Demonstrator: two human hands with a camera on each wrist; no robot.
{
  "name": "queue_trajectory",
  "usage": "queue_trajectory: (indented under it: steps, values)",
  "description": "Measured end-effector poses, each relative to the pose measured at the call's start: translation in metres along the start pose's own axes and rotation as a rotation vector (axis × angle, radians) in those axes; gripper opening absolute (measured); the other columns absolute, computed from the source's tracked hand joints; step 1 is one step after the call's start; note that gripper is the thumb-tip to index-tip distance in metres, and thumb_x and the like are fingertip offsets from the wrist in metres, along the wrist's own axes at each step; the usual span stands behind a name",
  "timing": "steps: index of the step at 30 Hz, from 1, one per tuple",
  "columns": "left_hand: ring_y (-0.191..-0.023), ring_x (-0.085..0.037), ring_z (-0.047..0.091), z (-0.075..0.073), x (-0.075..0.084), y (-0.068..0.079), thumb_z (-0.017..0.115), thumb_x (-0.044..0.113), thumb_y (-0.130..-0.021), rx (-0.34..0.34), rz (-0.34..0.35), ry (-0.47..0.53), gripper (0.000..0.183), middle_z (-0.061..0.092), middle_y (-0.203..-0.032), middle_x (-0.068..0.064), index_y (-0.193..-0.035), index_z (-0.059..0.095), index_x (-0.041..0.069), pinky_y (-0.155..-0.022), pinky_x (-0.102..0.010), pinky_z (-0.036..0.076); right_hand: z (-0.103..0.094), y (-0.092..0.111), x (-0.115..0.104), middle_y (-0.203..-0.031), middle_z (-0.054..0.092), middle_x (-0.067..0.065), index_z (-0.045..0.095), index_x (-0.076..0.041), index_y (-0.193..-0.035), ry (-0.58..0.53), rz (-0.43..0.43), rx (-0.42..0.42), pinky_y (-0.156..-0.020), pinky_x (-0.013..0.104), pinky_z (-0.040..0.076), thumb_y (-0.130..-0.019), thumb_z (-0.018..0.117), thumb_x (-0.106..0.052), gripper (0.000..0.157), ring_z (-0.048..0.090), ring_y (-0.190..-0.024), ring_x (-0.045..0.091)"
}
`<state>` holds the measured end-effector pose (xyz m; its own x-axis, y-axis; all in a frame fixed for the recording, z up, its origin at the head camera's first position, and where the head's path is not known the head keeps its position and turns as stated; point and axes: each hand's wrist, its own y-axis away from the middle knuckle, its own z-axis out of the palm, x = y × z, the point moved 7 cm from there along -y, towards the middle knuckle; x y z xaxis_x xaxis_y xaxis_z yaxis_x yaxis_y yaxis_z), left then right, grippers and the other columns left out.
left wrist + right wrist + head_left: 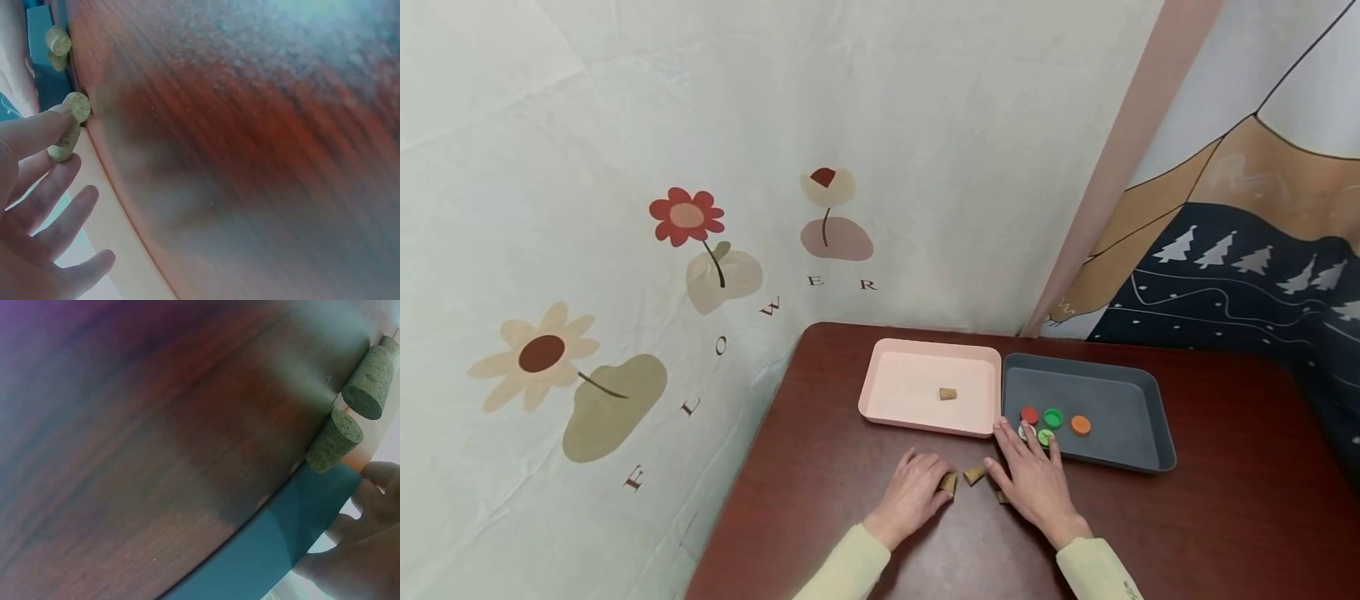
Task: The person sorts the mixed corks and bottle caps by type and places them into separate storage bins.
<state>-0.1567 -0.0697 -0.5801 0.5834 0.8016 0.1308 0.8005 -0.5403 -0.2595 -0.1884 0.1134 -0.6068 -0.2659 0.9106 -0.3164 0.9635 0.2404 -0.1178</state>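
My left hand (913,492) pinches a tan cork (77,107) between thumb and forefinger near the table's front, its other fingers spread apart. Just right of it, a second cork (973,475) lies on the table. By the right thumb is another cork (1002,497), partly hidden under that hand. My right hand (1037,483) reaches over the near rim of the dark grey tray (1112,392), fingers extended. Its fingertips are at a light green bottle cap (1046,437) and a white bottle cap (1027,432). In the right wrist view, two corks (334,440) stand out near the tray edge.
A pink tray (902,375) stands left of the grey one, with one cork (948,394) lying in it. Red (1028,414), green (1052,418) and orange (1080,425) bottle caps lie in the grey tray. A printed curtain (940,208) hangs behind the brown table (1225,500).
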Motion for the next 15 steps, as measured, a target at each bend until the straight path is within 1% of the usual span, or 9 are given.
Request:
queue_trajectory:
  steps: [4,7,15]
  values:
    - [-0.108,-0.015,0.066,-0.007,-0.003,0.001,0.086,0.029,-0.084,0.041,-0.024,0.029,0.033,0.070,-0.107,0.005,-0.112,0.071,0.017,-0.104,-0.051,0.048,0.000,0.000,0.000,-0.162,0.042,0.008,0.045,-0.012,-0.158,0.005,-0.001,0.001,-0.116,0.073,0.017,-0.103,0.059,-0.048,0.067,0.034,-0.150,0.040]
    - [-0.108,-0.015,0.067,-0.013,-0.006,0.001,0.086,0.030,-0.084,0.077,-0.029,0.044,0.034,0.070,-0.108,0.005,-0.112,0.071,0.017,-0.104,-0.051,0.048,0.000,0.000,-0.001,-0.162,0.043,0.009,0.046,-0.012,-0.157,0.006,-0.004,0.007,-0.115,0.073,0.018,-0.103,0.058,-0.049,0.067,0.035,-0.149,0.041]
    - [-0.109,-0.016,0.066,-0.036,-0.016,-0.003,0.088,0.027,-0.081,0.182,-0.057,0.093,0.041,0.071,-0.112,0.003,-0.116,0.071,0.016,-0.107,-0.048,0.046,0.000,0.000,0.000,-0.163,0.041,0.009,0.045,-0.011,-0.158,-0.002,0.009,0.002,-0.116,0.073,0.016,-0.103,0.059,-0.049,0.068,0.034,-0.150,0.041]
